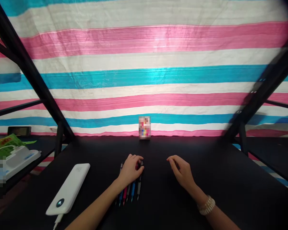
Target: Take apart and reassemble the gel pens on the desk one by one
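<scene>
Several pens (132, 191) in blue, pink, grey and black lie side by side on the black table (158, 204), their tips toward the near edge. My left hand (132, 168) rests over their far ends, fingers curved round them, the thumb beside the rightmost grey pen. The hand hides the upper part of the pens. To the right, apart from the pens, my right hand (181, 170) hovers at or just over the table with fingers curled and fingertips together. Nothing can be made out in it. A beaded bracelet circles the right wrist.
A white power bank (69, 188) with a plugged-in cable lies on the left. A small blurred picture card or box (144, 127) stands at the back centre. Black metal posts flank the table. A white power strip (21, 161) and green packet (8, 143) are far left.
</scene>
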A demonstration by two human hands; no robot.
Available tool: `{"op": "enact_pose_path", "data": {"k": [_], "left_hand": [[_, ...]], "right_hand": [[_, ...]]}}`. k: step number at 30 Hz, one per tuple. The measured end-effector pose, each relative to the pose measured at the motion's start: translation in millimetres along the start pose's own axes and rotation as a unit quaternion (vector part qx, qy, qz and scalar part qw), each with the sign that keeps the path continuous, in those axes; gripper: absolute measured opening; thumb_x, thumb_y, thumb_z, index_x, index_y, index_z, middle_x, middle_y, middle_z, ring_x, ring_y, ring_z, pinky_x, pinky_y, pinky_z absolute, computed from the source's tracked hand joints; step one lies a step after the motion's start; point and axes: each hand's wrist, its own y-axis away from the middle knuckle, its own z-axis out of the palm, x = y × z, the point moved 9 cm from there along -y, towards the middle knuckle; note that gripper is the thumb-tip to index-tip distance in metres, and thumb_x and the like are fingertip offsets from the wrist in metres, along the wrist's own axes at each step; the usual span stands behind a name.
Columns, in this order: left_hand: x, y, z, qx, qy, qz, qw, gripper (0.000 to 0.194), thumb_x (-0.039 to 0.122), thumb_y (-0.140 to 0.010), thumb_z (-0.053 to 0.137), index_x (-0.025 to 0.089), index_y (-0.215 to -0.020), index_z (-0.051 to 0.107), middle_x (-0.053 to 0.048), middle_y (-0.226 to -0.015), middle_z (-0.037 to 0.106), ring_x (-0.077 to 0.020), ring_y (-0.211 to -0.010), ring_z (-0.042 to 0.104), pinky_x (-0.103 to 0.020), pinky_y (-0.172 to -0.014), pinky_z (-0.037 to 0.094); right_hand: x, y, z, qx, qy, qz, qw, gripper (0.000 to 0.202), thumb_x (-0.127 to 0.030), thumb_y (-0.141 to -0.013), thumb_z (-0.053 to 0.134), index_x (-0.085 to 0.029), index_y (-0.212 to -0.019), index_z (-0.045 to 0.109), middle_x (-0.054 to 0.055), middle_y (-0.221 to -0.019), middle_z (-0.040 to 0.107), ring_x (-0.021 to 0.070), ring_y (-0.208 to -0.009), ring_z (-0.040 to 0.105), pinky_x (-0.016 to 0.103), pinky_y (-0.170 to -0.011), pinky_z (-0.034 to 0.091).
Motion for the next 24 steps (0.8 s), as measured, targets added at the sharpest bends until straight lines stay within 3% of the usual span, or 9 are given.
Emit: {"op": "enact_pose_path", "data": {"k": [4, 7, 10, 12, 15, 17, 21, 24], "left_hand": [[1.0, 6.7, -3.7, 0.002, -0.063, 0.014, 0.998, 0.029, 0.015, -0.075, 0.067, 0.020, -0.102, 0.075, -0.008, -0.100, 0.071, -0.0306, -0.100, 0.061, -0.045, -0.092, 0.050], [5.5, 18.0, -15.0, 0.007, -0.084, 0.025, 0.996, 0.036, 0.015, -0.084, 0.061, 0.019, -0.118, 0.070, -0.010, -0.112, 0.070, -0.0298, -0.108, 0.061, -0.048, -0.100, 0.048], [7.6, 41.7, -33.4, 0.012, -0.092, 0.039, 0.995, 0.041, 0.021, -0.095, 0.053, 0.019, -0.136, 0.060, -0.013, -0.128, 0.066, -0.0294, -0.121, 0.057, -0.049, -0.107, 0.045], [5.1, 62.8, -42.3, -0.001, -0.102, 0.052, 0.993, 0.051, 0.029, -0.093, 0.062, 0.026, -0.144, 0.054, -0.012, -0.142, 0.059, -0.0327, -0.133, 0.050, -0.054, -0.113, 0.040], [3.3, 94.0, -29.8, -0.097, -0.193, 0.119, 0.969, 0.096, 0.061, -0.074, 0.081, 0.037, -0.156, 0.038, -0.010, -0.167, 0.032, -0.0480, -0.151, 0.024, -0.073, -0.115, 0.025], [-2.8, 106.3, -18.0, -0.141, -0.229, 0.125, 0.955, 0.103, 0.071, -0.071, 0.077, 0.040, -0.159, 0.032, -0.009, -0.171, 0.023, -0.0514, -0.152, 0.016, -0.078, -0.112, 0.024], [-1.2, 109.2, 1.7, -0.141, -0.263, 0.115, 0.947, 0.074, 0.055, -0.094, 0.062, 0.043, -0.159, 0.028, -0.005, -0.171, 0.020, -0.0467, -0.153, 0.015, -0.073, -0.111, 0.032], [14.0, 105.8, 17.5, -0.118, -0.266, 0.120, 0.949, 0.069, 0.039, -0.099, 0.060, 0.041, -0.160, 0.028, -0.005, -0.171, 0.021, -0.0421, -0.154, 0.018, -0.065, -0.113, 0.038]], "right_hand": [[3.7, -3.0, -1.8, 0.003, 0.001, 0.005, 1.000, 0.027, -0.026, -0.101, 0.049, -0.019, -0.084, 0.069, 0.003, -0.073, 0.068, 0.0175, -0.060, 0.061, 0.028, -0.060, 0.045], [6.0, -4.5, -3.0, 0.008, -0.003, 0.011, 1.000, 0.026, -0.026, -0.100, 0.050, -0.019, -0.084, 0.069, 0.003, -0.073, 0.068, 0.0175, -0.059, 0.060, 0.028, -0.059, 0.044], [4.9, -4.6, -4.6, 0.012, -0.012, 0.013, 1.000, 0.025, -0.025, -0.100, 0.050, -0.019, -0.084, 0.069, 0.003, -0.073, 0.068, 0.0180, -0.061, 0.062, 0.029, -0.060, 0.044], [0.6, -3.5, -6.6, 0.014, -0.020, 0.009, 1.000, 0.024, -0.024, -0.100, 0.051, -0.019, -0.085, 0.069, 0.002, -0.072, 0.066, 0.0175, -0.060, 0.061, 0.029, -0.059, 0.044], [-11.9, 0.2, -11.3, 0.017, -0.040, -0.009, 0.999, 0.023, -0.024, -0.099, 0.051, -0.019, -0.085, 0.069, 0.002, -0.070, 0.064, 0.0169, -0.059, 0.058, 0.029, -0.057, 0.042], [-22.2, 3.8, -15.1, 0.018, -0.057, -0.023, 0.998, 0.022, -0.022, -0.099, 0.051, -0.019, -0.086, 0.069, 0.001, -0.069, 0.061, 0.0168, -0.059, 0.057, 0.029, -0.057, 0.043], [-38.1, 9.3, -19.5, 0.008, -0.096, -0.042, 0.994, 0.023, -0.021, -0.100, 0.049, -0.020, -0.086, 0.068, -0.002, -0.065, 0.057, 0.0155, -0.056, 0.055, 0.028, -0.059, 0.045], [-39.4, 9.3, -21.1, 0.000, -0.117, -0.035, 0.993, 0.024, -0.022, -0.101, 0.048, -0.020, -0.087, 0.068, -0.002, -0.064, 0.055, 0.0151, -0.057, 0.055, 0.027, -0.057, 0.044]]}}
